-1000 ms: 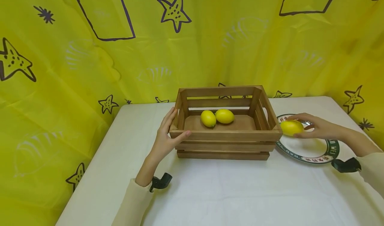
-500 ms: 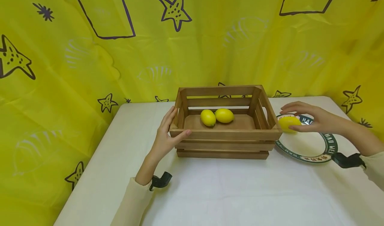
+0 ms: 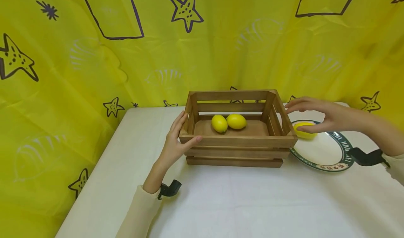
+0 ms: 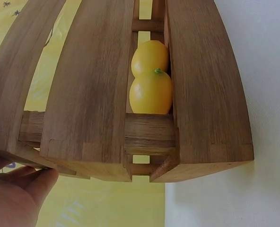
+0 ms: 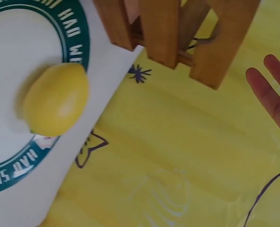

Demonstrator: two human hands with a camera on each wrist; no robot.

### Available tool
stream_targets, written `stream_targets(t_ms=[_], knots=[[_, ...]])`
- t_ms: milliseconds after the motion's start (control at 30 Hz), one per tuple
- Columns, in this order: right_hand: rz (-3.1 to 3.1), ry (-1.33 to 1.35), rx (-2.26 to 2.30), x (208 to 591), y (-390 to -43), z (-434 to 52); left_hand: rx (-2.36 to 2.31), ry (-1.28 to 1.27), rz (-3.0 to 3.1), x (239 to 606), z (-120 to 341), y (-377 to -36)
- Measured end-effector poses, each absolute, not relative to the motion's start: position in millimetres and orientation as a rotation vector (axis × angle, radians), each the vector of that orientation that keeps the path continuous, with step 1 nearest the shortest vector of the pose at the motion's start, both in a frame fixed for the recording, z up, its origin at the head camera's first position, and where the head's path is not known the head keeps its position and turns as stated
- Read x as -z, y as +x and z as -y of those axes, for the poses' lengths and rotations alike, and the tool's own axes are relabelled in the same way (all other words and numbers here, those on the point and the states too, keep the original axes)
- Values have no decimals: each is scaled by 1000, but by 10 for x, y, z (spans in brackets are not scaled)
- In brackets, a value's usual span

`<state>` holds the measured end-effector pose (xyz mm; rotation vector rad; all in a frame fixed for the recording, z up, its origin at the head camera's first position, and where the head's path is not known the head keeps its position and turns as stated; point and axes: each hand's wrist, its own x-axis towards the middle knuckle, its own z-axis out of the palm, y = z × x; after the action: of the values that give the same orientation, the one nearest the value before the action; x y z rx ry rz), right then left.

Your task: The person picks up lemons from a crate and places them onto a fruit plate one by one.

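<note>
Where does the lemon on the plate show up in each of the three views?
Head: the lemon on the plate lies right of centre, beside the wooden crate, under the open right hand.
Left wrist: not in it; only the two lemons in the crate show through the slats.
Right wrist: left of centre, on the plate's green rim.
Shared landmark: the wooden crate.

The crate (image 3: 237,139) stands mid-table (image 3: 221,203) before me, two lemons (image 3: 228,122) side by side inside it, towards the back. The plate (image 3: 325,153) lies just right of it, one lemon (image 3: 304,130) on its near-crate edge. My left hand (image 3: 175,145) rests at the crate's left end; my right hand (image 3: 328,116) is above the plate.
</note>
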<state>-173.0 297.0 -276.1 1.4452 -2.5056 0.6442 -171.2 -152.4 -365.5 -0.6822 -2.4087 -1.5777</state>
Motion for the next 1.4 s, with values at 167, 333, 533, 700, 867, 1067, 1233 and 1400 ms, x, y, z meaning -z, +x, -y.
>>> stream_targets(t_ms=[167,333,533,700,867,1067,1233,1400], knots=[[2464,1538,-628,2592,-1796,-2855,1580,-680,2416,3654,1531,-1712],[2422,1603,-625,2418,-1888,-2730,1610,-683,2412,3653,1530,-1716],[2389,1643,-669,2279,-2023,-2556,1591,-675,2417,3647,1545,-1715],[2387,1640,-731,2237,-2119,-2409,1570,-678,2414,3644,1552,-1723],[2424,1625,-734,2212,-2175,-2301,1570,-679,2418,3647,1541,-1723],[2427,1652,-771,2205,-2265,-2181,1581,-671,2423,3651,1543,-1718],[2503,1613,-820,2217,-2341,-2090,1582,-673,2424,3660,1546,-1733],[2522,1616,-860,2214,-2438,-1976,1587,-678,2416,3668,1546,-1748]])
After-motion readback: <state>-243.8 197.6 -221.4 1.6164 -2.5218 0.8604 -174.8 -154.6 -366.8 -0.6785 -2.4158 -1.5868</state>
